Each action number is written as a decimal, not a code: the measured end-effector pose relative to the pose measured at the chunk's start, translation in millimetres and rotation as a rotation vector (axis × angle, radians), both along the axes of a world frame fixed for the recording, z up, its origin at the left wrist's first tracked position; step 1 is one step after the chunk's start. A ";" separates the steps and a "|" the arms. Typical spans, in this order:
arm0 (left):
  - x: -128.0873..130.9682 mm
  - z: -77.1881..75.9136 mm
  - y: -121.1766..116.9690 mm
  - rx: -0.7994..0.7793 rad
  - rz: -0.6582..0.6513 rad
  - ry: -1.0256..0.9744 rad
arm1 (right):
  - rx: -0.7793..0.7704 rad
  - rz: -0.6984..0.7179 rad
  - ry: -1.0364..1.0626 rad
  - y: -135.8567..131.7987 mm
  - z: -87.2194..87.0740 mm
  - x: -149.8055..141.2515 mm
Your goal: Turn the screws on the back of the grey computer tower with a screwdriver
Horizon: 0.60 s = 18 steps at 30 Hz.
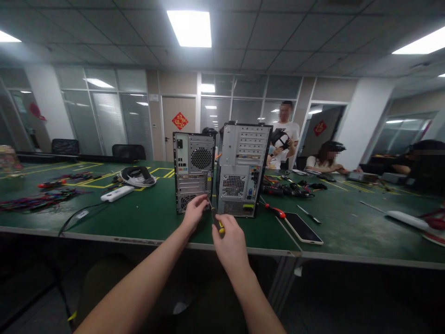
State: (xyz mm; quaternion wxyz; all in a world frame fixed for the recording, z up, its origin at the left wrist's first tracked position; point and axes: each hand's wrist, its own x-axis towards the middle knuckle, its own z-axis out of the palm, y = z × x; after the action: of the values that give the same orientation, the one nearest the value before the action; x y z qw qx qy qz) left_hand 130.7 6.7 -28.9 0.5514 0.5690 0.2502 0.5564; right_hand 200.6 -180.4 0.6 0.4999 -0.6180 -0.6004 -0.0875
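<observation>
Right hand (pixel 232 237) clamped round screwdriver (pixel 218 222), blade toward lower rear edge of smaller computer tower (pixel 193 182), upright on bench (pixel 156 222). Left hand (pixel 194 211) there, grip unclear. Likely screw work; calls for steady blade.

Computer towers (pixel 239 169) blocking ahead, seemingly tight between them

one wide head-worn view, looking from above and behind the near edge of the flat green-topped table (pixel 156 215); it faces forward across the surface beyond its far edge, bare left hand (pixel 193 212) and bare right hand (pixel 231 235) close, grey square-tiled ceiling (pixel 236 28) overhead.
</observation>
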 end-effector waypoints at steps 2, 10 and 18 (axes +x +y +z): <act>1.3 0.0 0.4 -0.005 -0.012 0.002 | 0.004 -0.010 -0.011 0.8 -1.0 0.5; 6.6 0.7 2.5 -0.055 -0.065 -0.029 | 0.014 -0.038 -0.031 4.7 -4.3 5.9; 8.0 0.8 3.2 -0.096 -0.086 -0.041 | 0.047 -0.050 -0.028 7.8 -6.8 3.8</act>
State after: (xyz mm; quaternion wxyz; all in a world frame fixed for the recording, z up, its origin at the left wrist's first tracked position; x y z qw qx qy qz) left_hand 138.8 9.9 -28.1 0.6065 0.5405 0.2404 0.5312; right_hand 204.5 -172.6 -6.2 0.5035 -0.6195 -0.5896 -0.1228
